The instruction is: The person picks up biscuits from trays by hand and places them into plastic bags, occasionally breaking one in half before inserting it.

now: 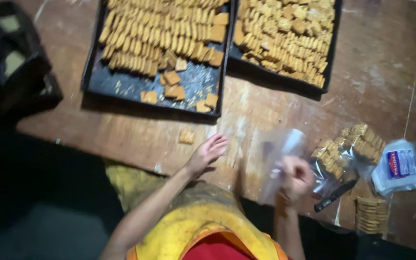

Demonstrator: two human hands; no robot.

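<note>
- Head view: the left hand (pixel 209 151) lies flat on the wooden table (pixel 275 108) near its near edge, fingers spread and holding nothing.
- A small stack of biscuits (pixel 186 136) sits on the table just beside that hand, between it and the left tray.
- The right hand (pixel 294 179), blurred, is closed around a clear plastic bag (pixel 280 154), which it holds up over the table's near edge; what the bag contains cannot be made out.
- The left baking tray (pixel 121 84), dark and shallow, lies toward the far edge of the table. Rows of square tan biscuits fill its far part; its near part is mostly bare, with a few loose biscuits (pixel 173 86) and crumbs.
- The right baking tray (pixel 285 79) sits touching or just beside the left one and is almost full of biscuits.
- At the table's right side, near the right hand, lie filled bags of biscuits (pixel 350 147) in clear plastic.
- A dark-handled knife (pixel 334 195) lies just beside those bags, close to the near edge.
- A bundle of plastic bags (pixel 399 166) with a coloured label rests toward the right edge.
- A flat stack of biscuits (pixel 371 215) sits at the near right corner.
- The person wears a yellow apron (pixel 203 221).
</note>
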